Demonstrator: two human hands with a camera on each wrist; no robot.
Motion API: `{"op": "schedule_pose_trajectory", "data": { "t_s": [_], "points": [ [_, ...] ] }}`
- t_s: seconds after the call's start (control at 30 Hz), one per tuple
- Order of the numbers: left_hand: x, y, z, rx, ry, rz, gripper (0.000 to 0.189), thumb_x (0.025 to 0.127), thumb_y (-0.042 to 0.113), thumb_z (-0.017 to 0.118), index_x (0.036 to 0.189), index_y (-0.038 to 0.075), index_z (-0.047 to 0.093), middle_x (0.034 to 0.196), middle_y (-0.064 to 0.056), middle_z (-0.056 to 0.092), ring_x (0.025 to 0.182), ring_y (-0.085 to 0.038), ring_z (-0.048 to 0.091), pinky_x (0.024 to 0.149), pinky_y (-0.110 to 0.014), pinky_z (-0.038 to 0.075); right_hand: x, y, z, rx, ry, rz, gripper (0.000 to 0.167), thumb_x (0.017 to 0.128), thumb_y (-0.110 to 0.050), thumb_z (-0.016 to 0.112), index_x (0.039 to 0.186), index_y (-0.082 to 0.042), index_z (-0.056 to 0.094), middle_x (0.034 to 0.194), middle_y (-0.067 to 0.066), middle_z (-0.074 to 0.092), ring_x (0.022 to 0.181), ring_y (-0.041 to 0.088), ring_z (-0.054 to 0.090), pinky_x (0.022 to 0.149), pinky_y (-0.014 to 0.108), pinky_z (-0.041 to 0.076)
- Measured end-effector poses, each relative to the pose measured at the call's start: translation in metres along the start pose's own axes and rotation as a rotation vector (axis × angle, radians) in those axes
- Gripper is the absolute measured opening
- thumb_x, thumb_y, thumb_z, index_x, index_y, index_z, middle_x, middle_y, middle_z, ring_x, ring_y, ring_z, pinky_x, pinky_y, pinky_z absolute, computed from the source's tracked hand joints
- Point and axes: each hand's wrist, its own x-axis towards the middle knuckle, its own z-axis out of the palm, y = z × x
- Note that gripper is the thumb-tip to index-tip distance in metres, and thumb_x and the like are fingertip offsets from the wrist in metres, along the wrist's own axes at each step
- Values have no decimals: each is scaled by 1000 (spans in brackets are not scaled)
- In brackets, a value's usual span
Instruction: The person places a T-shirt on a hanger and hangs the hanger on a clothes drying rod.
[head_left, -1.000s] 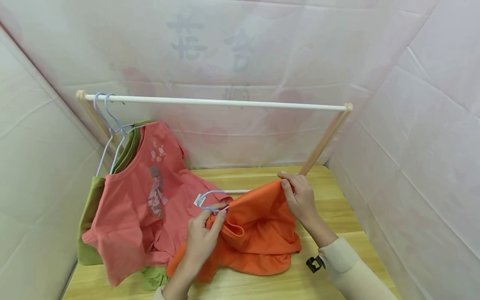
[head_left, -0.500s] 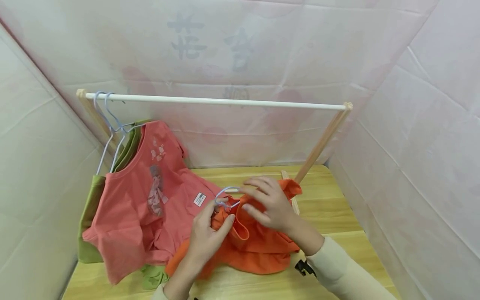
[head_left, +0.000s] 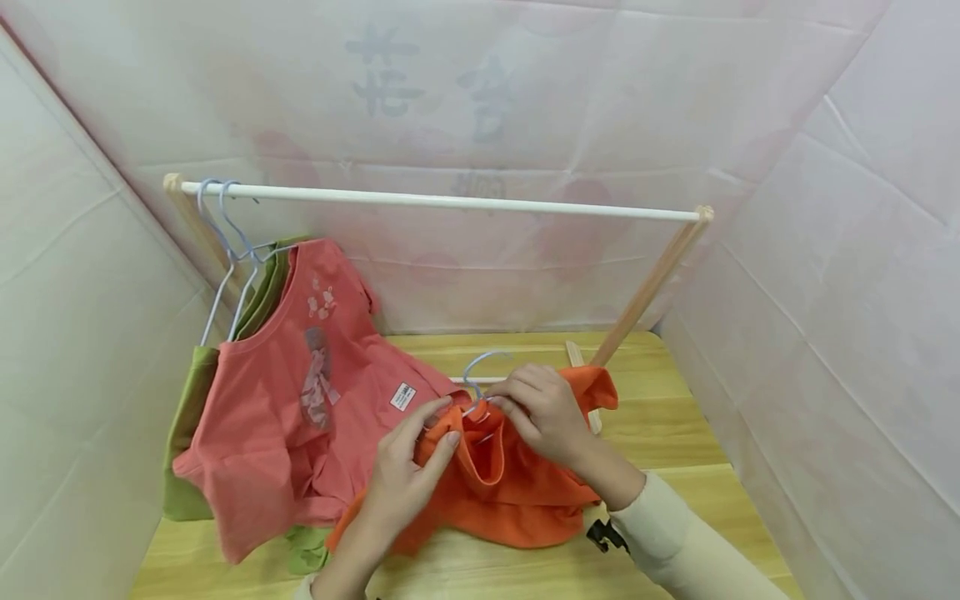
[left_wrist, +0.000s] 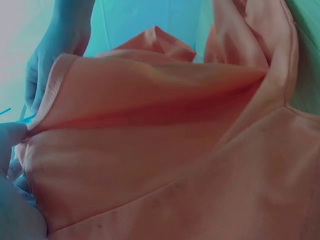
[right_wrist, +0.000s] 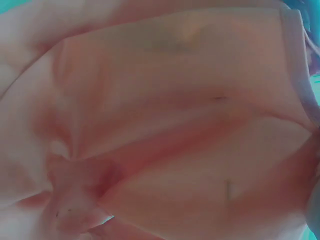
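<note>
An orange shirt [head_left: 517, 517] lies bunched on the table, a pale blue wire hanger [head_left: 474, 371] inside its neck opening with the hook sticking out on top. My left hand [head_left: 408, 467] pinches the shirt's neckline and the hanger between thumb and fingers. Close beside the hook, my right hand [head_left: 547, 417] pinches the other side of the neck, where the hanger wire comes out. In the left wrist view the shirt's cloth [left_wrist: 150, 110] spreads wide, with the left hand [left_wrist: 15, 200] at its edge. Orange cloth [right_wrist: 175, 100] nearly fills the right wrist view.
A clothes rack with a white rod [head_left: 450, 201] stands behind. A pink shirt [head_left: 262, 400] and a green garment [head_left: 191, 442] hang on hangers at its left end, the pink one reaching close to the orange shirt. The wooden rack post [head_left: 652, 287] stands at right on the table [head_left: 675, 417].
My right hand has let go of the shirt's right shoulder and come left to the hanger beside the hook. The hook has turned more upright and shifted right. My left hand keeps its grip.
</note>
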Motion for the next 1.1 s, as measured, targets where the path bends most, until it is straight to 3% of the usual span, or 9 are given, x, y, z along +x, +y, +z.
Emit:
{"op": "schedule_pose_trajectory", "data": {
  "t_s": [0.2,0.37,0.53,0.7,0.93,1.1],
  "points": [
    [-2,-3,-8,178,24,69,37,91,20,75,127,23,68,115,8,71,99,-11,69,85,-22,53,1,4,-7,-8,86,14,19,100,-29,60,92,-17,73,79,-8,64,71,11,53,64,29,41],
    [-6,-5,-17,271,27,79,40,90,23,75,129,24,68,119,9,71,104,-14,69,87,-32,55,1,6,-13,-9,129,25,20,101,-27,60,92,-15,73,80,-6,65,71,13,55,65,28,45],
    [-10,-9,-26,287,75,95,37,88,16,76,124,20,71,112,8,73,98,-14,69,86,-24,53,0,9,-18,0,155,55,21,101,-26,59,93,-13,73,84,-3,69,76,16,61,70,29,49],
    [-12,-11,-32,289,109,114,26,87,12,77,112,20,76,101,8,71,90,-11,66,79,-17,51,-2,13,-22,23,165,67,22,102,-26,57,94,-12,72,84,-2,68,75,15,59,70,25,45],
    [-12,-13,-38,265,147,170,29,81,6,81,106,19,76,99,5,68,88,-12,63,77,-16,48,-3,15,-24,21,187,86,22,102,-26,59,94,-11,72,84,-2,67,75,15,57,71,25,41],
    [-11,-14,-40,280,144,184,28,82,10,80,108,19,75,97,7,71,87,-11,62,79,-17,47,-2,15,-25,9,191,103,21,101,-27,59,94,-12,73,83,-3,67,74,15,55,71,26,40]
  ]
}}
